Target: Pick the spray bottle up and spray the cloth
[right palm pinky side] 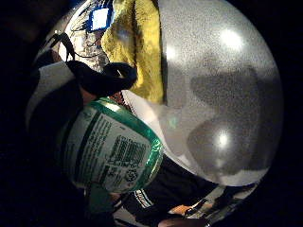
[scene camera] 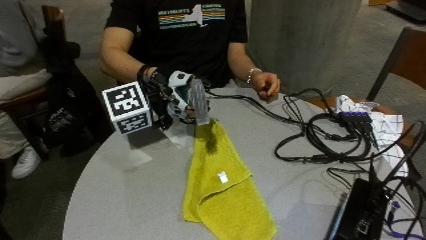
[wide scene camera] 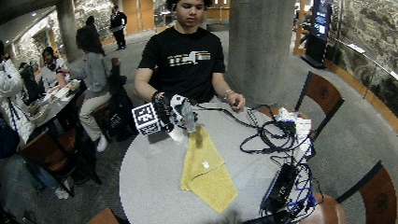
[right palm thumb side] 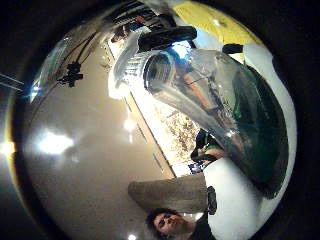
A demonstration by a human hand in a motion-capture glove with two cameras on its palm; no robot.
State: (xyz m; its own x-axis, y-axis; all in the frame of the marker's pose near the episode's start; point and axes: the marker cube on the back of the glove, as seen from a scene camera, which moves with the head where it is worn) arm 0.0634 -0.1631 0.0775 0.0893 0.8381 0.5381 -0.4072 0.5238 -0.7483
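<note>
My gloved right hand (scene camera: pixel 168 100) grips a clear spray bottle (scene camera: pixel 198 104) and holds it just above the table, at the end of the yellow cloth (scene camera: pixel 223 187) nearest the person. The cloth lies lengthwise across the round grey table (scene camera: pixel 126 200). In the little finger side palm view the bottle's green and white label (right palm pinky side: pixel 111 151) is close to the palm, with the cloth (right palm pinky side: pixel 135 42) beyond it. The thumb side palm view shows the clear bottle (right palm thumb side: pixel 220 100) and a corner of the cloth (right palm thumb side: pixel 215 20). The wide outside view shows the hand (wide scene camera: pixel 167 114), bottle (wide scene camera: pixel 188 116) and cloth (wide scene camera: pixel 205 170).
The person's bare left hand (scene camera: pixel 266 84) rests at the table's far edge beside black cables (scene camera: pixel 326 135). A black device (scene camera: pixel 363 212) sits at the right front edge. A white checked cloth (scene camera: pixel 376 117) lies at the right, with a chair (scene camera: pixel 399 60) behind it.
</note>
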